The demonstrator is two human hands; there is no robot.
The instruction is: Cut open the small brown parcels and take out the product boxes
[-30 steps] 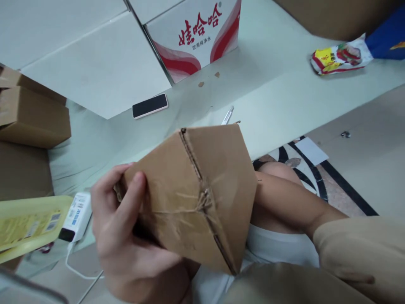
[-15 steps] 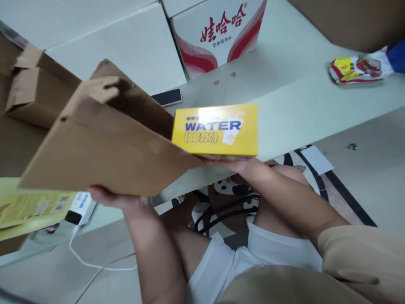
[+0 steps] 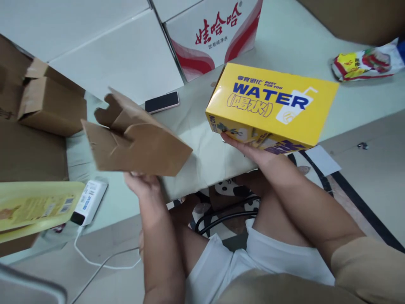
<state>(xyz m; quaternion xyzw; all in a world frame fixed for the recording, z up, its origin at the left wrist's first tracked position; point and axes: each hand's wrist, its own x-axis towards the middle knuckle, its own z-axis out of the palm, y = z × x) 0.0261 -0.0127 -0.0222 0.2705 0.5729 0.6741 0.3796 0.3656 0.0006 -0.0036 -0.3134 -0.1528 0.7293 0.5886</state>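
Observation:
My right hand (image 3: 249, 147) supports a yellow carton (image 3: 268, 103) marked WATER from below and at its near side. The carton is tilted, its printed top facing me. At the left, my left hand (image 3: 142, 182) is closed on the lower edge of a brown cardboard box (image 3: 152, 147); most of its fingers are hidden behind the cardboard. The brown box has loose flaps at its upper left end. Between box and carton, the two hands are well apart above the pale table (image 3: 209, 162).
A white and red water case (image 3: 218, 40) stands at the back. Near it lies a phone (image 3: 162, 102). To the left are a small cardboard box (image 3: 52, 103), a yellow package (image 3: 38, 207) and a white power bank (image 3: 90, 202) with a cable. A snack bag (image 3: 367, 61) lies at right.
The yellow carton has moved right and toward me, away from the brown box, and more of it shows. The brown box has turned and its flaps now show.

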